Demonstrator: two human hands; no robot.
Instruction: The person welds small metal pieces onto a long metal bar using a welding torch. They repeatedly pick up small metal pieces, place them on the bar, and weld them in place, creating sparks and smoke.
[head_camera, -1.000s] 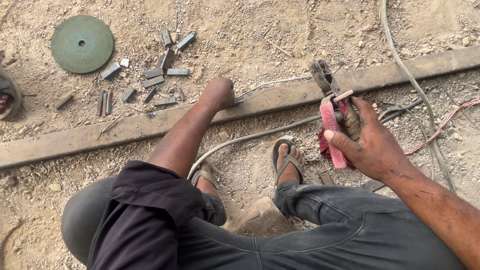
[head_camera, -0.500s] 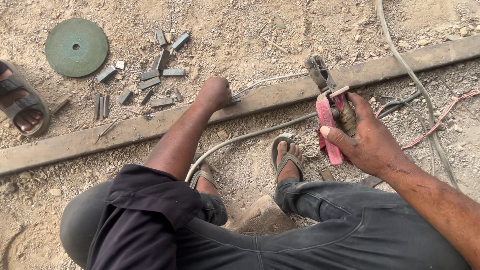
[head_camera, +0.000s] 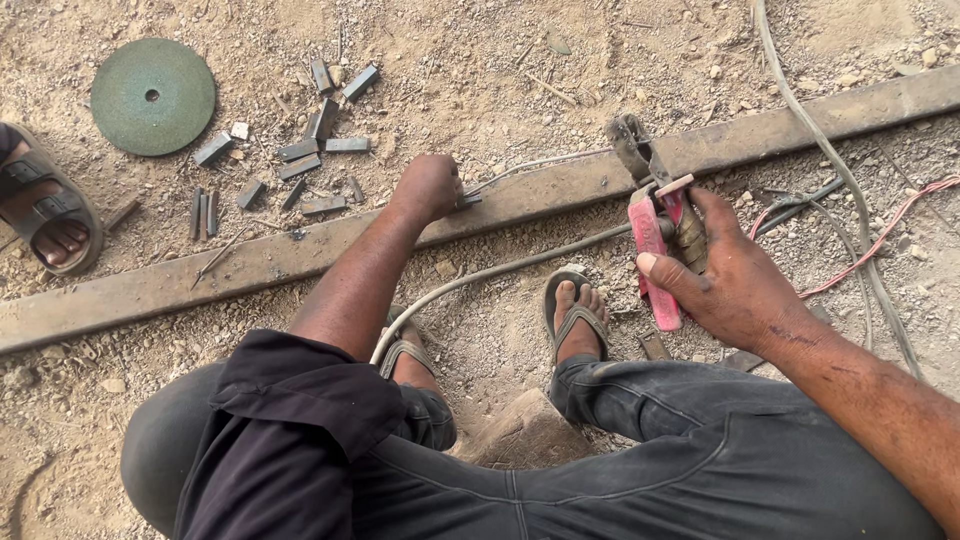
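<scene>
Sandy ground (head_camera: 560, 60) | left hand (head_camera: 428, 187) fisted around small piece on steel bar (head_camera: 250, 262) | right hand (head_camera: 735, 285) gripped red-handled electrode holder (head_camera: 652, 235)

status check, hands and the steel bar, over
Left hand fisted on steel bar. Right hand grips red-handled welding holder. Cable beside bar.

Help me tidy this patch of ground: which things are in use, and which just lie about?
In use:
left hand on long steel bar
right hand gripping red-handled clamp

Lying about:
green disc
small metal pieces
cables
stone
</scene>
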